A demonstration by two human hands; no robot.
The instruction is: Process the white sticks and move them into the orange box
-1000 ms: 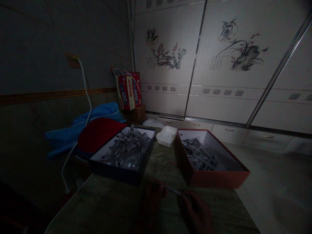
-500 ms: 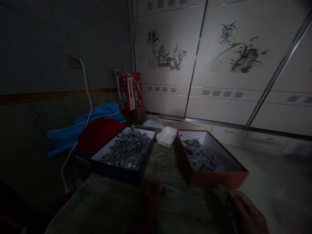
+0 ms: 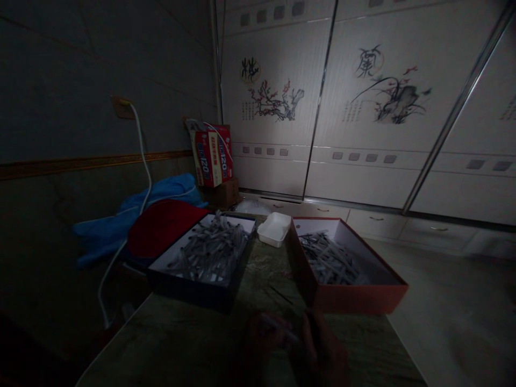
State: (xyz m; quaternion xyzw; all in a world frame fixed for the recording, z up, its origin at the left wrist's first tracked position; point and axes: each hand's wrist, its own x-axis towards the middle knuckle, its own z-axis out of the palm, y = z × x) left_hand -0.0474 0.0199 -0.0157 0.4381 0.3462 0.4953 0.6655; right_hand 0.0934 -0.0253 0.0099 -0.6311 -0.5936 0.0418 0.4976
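Note:
My left hand [image 3: 264, 333] is closed around a slim, clear plastic tube [image 3: 280, 327] above the near part of the table. Beside it on the right, close to the tube's lower end, is my right hand [image 3: 326, 346]; its fingers are pressed together, and what they hold is too dark to make out. Just beyond the hands a thin dark stick [image 3: 281, 294] lies on the table. Slim clear tubes with dark parts [image 3: 213, 244] fill a dark blue box [image 3: 189, 293] on the left. More slim pieces [image 3: 330, 258] lie in an orange-red box [image 3: 358, 298] on the right.
A small white tray [image 3: 274, 230] stands between the boxes at the table's [image 3: 169, 344] far end. To the left lie a red cloth-like item [image 3: 161, 228] and blue fabric [image 3: 161, 188], crossed by a white cable [image 3: 145, 161]. Cartons [image 3: 213, 156] stand by the sliding wardrobe doors [image 3: 274, 166].
My right hand has come left from beside the orange-red box to my left hand. My left hand has shifted slightly nearer to me. The dark stick now shows on the table.

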